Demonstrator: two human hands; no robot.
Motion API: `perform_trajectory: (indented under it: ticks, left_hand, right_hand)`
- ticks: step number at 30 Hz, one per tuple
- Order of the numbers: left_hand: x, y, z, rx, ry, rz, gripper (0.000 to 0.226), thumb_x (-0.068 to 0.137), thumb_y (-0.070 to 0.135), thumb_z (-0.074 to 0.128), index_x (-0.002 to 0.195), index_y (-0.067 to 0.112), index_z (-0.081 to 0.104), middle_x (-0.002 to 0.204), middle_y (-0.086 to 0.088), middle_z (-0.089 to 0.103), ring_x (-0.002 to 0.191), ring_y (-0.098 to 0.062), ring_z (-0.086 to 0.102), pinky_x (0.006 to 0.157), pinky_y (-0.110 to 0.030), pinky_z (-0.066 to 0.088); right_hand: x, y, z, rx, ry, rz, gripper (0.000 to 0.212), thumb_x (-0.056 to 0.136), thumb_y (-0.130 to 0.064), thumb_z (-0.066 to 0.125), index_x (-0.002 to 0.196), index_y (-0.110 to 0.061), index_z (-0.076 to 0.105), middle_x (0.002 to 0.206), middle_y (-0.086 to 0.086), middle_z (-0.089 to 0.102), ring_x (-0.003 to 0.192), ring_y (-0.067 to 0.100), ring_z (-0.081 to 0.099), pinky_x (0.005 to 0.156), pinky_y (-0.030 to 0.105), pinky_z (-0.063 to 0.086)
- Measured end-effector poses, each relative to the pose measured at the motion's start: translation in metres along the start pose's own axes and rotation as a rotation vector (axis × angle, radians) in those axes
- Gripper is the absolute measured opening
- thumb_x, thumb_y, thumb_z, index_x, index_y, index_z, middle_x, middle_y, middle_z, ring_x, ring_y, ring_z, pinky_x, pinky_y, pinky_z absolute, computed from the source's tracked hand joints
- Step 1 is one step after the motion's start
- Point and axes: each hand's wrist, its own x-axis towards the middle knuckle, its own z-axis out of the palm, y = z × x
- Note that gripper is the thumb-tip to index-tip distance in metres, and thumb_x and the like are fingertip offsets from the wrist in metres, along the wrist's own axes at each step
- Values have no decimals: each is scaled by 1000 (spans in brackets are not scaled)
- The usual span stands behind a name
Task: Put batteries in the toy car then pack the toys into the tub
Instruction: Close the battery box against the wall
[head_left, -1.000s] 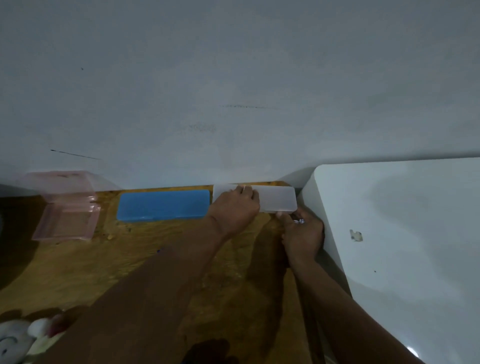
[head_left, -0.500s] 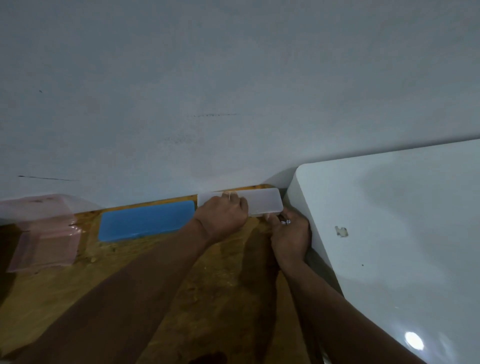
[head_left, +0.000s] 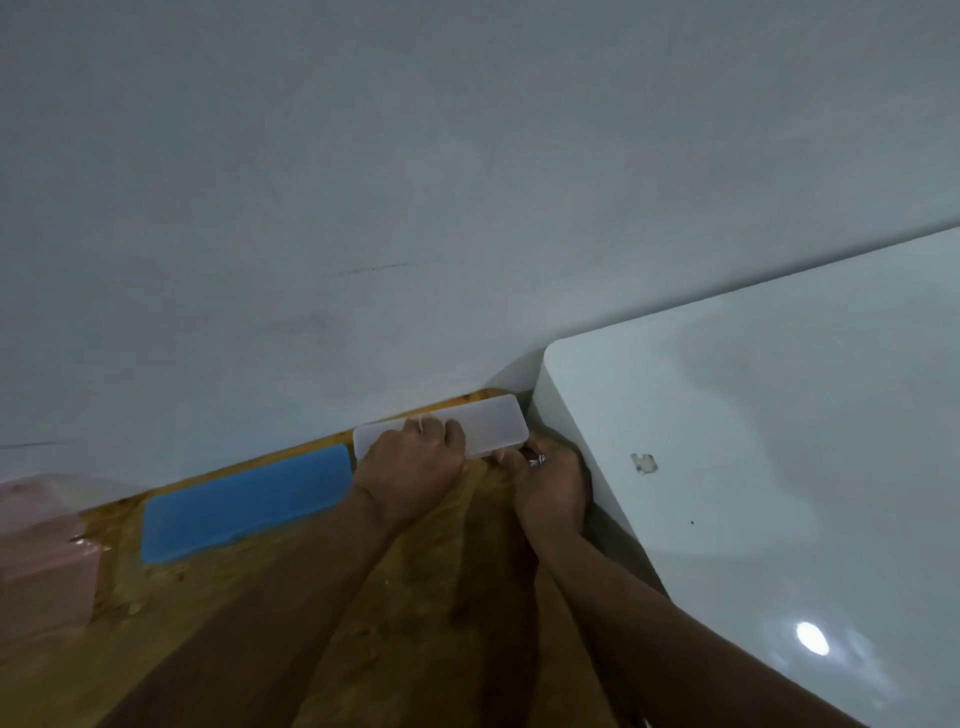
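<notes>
Two hands work on one thing, a frosted white case (head_left: 493, 422) lying flat at the back of the bench (head_left: 457, 561), its far edge along the wall (head_left: 467, 208) and its right end just beside a white cabinet (head_left: 753, 441). The left hand (head_left: 410, 467) grips the case from above, fingers curled over its top. The right hand (head_left: 553, 483) pinches at the near edge by the right corner, where a catch may sit, though the corner itself is hidden.

Opening this case looks like the step in hand, probably to reach the batteries, which cannot be seen through the lid. To do it well, the left hand should press the base down flat so the case neither slides into the wall nor tips. The right hand should lift only the lid's lip, gently, since a sudden pop could scatter whatever is inside. Drawing the case a little toward the person first would free the cramped corner.

A blue case (head_left: 244, 501) lies just left of it, and a pink case (head_left: 41, 561) sits further left. Neither the toy car nor the tub is in view.
</notes>
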Motion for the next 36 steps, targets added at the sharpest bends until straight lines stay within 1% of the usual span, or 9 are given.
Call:
perform_trajectory:
  ticks: [8,12,16,19,23,26,31,34,36]
  left_hand:
    - [9,5,-5,182,-90,142,48,105,21,36,141,-10,25,135,-37,44,116,-44,55,92,-48,52]
    - [5,6,-6,147,-104,98,53,104,27,38,142,-6,26,136,-32,46,119,-41,54,91,-47,52]
    - [-7,-14,16,63,166,124,45,85,35,68,111,-1,67,99,-22,70,83,-33,71,58,-42,60]
    - [-8,-25,41,-23,380,177,51,97,38,39,99,1,73,92,-20,72,76,-33,72,58,-41,59]
    - [2,-30,40,33,539,314,74,106,32,12,89,-1,75,81,-21,72,66,-31,72,41,-36,56]
    - [6,-33,40,90,559,390,72,106,25,10,87,-1,75,79,-22,72,64,-32,72,38,-35,54]
    - [12,-38,38,155,503,417,35,86,25,52,88,-4,72,71,-21,69,54,-31,67,36,-34,51]
    - [10,-42,40,102,497,422,51,98,25,30,91,-3,72,75,-21,70,57,-31,68,37,-34,52]
    - [4,-40,39,39,520,403,66,105,27,14,93,-1,73,80,-20,71,62,-31,70,41,-35,55]
  right_hand:
    - [3,5,8,212,199,-21,21,93,-29,59,114,-23,61,114,-6,66,107,14,62,82,16,42]
    - [5,7,12,230,224,-14,24,92,-33,60,115,-24,60,111,-7,66,99,11,61,82,18,44]
    - [7,8,11,154,192,-5,26,93,-40,57,116,-27,55,103,-12,59,93,5,54,79,14,39]
    - [5,10,9,94,144,-4,31,95,-40,52,122,-26,49,107,-14,51,95,2,45,86,15,37]
    - [6,10,9,40,104,-12,34,96,-40,48,126,-24,47,110,-14,50,103,2,48,93,15,37]
    - [6,9,9,59,165,-11,33,96,-41,50,124,-24,49,116,-9,57,102,3,49,91,15,37]
    - [3,2,3,-21,113,-15,41,96,-41,47,130,-18,46,131,0,54,121,16,51,106,25,35]
    - [7,5,9,4,219,-26,39,93,-48,52,122,-23,54,124,-2,61,111,15,57,100,27,44]
    - [6,4,8,-47,151,-25,41,95,-45,49,126,-20,52,126,-2,59,114,15,56,103,27,42]
